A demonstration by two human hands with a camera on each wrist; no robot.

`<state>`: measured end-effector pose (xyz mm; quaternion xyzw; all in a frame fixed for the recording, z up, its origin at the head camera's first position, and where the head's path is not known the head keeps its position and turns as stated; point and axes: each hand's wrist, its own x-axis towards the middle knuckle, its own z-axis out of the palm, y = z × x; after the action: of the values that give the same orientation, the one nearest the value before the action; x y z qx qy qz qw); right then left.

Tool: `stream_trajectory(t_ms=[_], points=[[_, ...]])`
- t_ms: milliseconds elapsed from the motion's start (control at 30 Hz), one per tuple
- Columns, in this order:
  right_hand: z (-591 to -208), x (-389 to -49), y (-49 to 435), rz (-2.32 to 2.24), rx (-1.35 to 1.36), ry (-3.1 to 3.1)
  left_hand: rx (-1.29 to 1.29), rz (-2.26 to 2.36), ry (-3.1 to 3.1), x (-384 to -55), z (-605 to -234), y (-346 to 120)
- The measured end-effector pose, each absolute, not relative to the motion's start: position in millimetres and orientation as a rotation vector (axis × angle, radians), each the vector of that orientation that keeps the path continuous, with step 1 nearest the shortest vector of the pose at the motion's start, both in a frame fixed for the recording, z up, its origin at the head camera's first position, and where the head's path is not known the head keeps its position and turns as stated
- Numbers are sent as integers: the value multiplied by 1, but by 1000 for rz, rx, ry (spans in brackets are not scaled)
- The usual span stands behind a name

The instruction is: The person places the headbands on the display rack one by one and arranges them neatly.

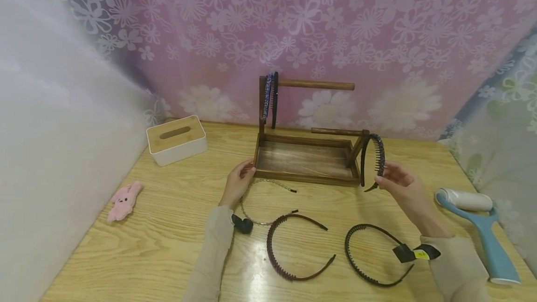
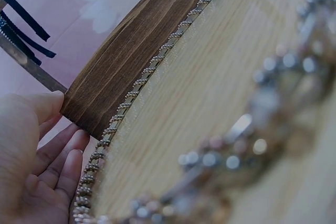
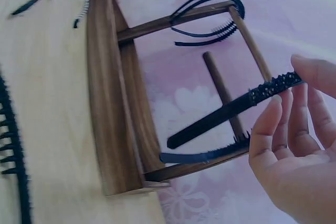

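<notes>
My right hand (image 1: 402,190) pinches the side of a black headband (image 1: 379,153) with studded trim and inner teeth. This headband stands upright by the right post of a dark wooden stand (image 1: 308,180), its ends pointing down. In the right wrist view, thumb and fingers hold its decorated part, with one smooth arm (image 3: 205,124) reaching out. My left hand (image 1: 238,181) grips the stand's front left corner, thumb on the edge and fingers curled low against it. A glittery blue headband (image 1: 267,94) and a black one (image 1: 274,106) hang at the upper bar's left end.
A beaded headband (image 2: 122,106) lies before the stand, close to my left hand. Nearer are a brown headband (image 1: 270,246) and a black toothed headband (image 1: 348,248). A tissue box (image 1: 178,150) and pink plush toy (image 1: 125,202) sit left; a blue-handled lint roller (image 1: 491,236) lies right.
</notes>
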<state>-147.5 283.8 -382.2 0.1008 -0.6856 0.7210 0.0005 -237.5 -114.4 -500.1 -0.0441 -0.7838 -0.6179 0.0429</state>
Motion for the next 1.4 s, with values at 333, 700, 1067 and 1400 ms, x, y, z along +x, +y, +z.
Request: stream_trajectory(t_ms=[333,700,1067,1400], points=[[-361,-171,284,2316,260,-1958,-204,-1866,-2377,-235,-501,-115],[-348,-202,277,2408,371,-1794,-143,-1885,-2386,-235,-496,-113],[-334,-219,261,2438,368,-1767,-133,-1887,-2408,-235,-494,-113],[-314,-239,240,2400,383,-1817,-126,-1871,-2407,-235,-494,-113]])
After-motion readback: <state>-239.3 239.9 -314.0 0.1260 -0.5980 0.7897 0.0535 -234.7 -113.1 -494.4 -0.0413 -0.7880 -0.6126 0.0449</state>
